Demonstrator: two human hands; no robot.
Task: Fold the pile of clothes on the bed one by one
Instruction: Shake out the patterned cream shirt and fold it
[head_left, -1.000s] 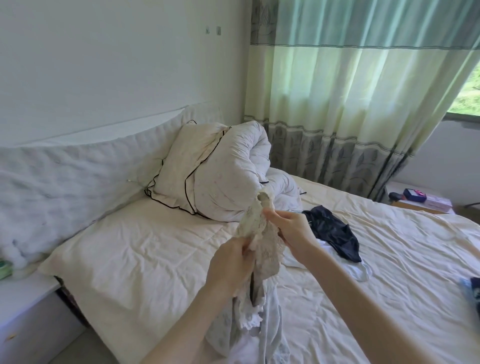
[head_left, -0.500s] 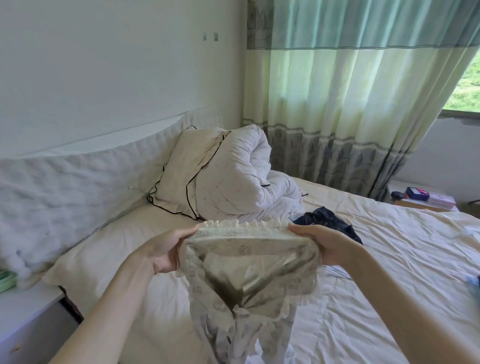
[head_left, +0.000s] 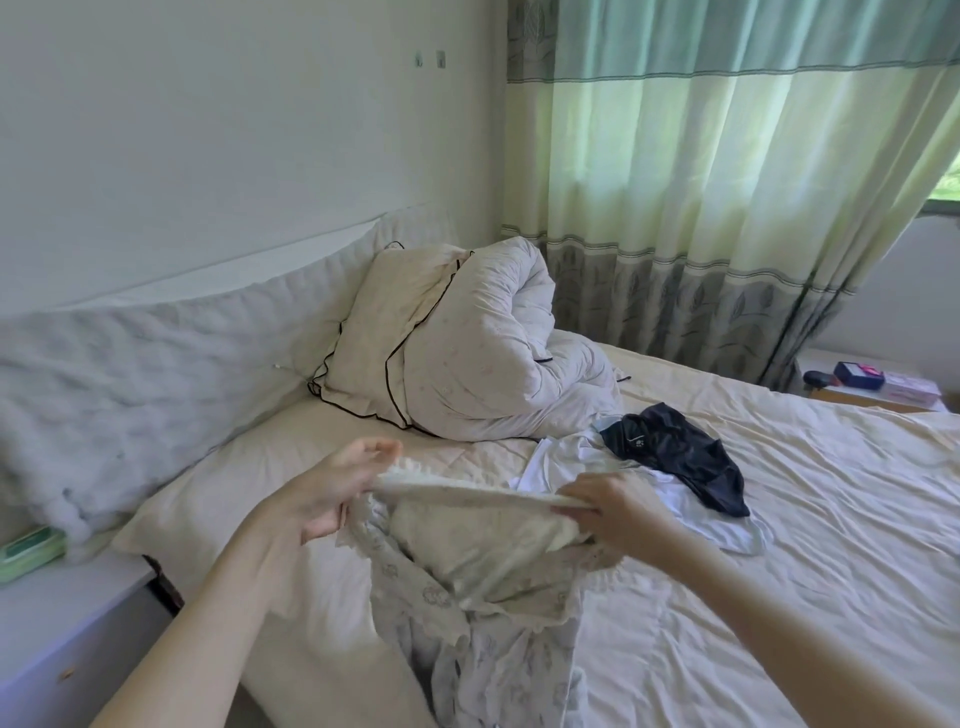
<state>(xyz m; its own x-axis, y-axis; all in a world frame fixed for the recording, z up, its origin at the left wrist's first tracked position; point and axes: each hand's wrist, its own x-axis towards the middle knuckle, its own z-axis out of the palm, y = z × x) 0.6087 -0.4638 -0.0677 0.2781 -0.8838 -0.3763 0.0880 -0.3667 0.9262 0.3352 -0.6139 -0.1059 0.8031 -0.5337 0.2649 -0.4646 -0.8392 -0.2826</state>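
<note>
A cream, frilled, flower-printed garment (head_left: 483, 582) is stretched by its waistband between my two hands, low over the bed (head_left: 779, 545). My left hand (head_left: 332, 486) grips the band's left end. At the right end my right hand (head_left: 605, 501) has its fingers curled round the band. The rest of the garment hangs down toward the bed's near edge. Behind my right hand lie a dark navy garment (head_left: 675, 454) and a white garment (head_left: 576, 452) under it.
A rolled white quilt and pillow (head_left: 457, 343) lean at the bed's head against a padded headboard (head_left: 130, 374). A white bedside table (head_left: 62, 623) with a green box (head_left: 31, 551) stands at left. Curtains (head_left: 727, 182) hang behind; a small table with boxes (head_left: 872, 387) stands far right.
The garment was bunched up between my hands, then spread wide by its waistband. Now both hands have lowered it toward the bed, still holding it stretched.
</note>
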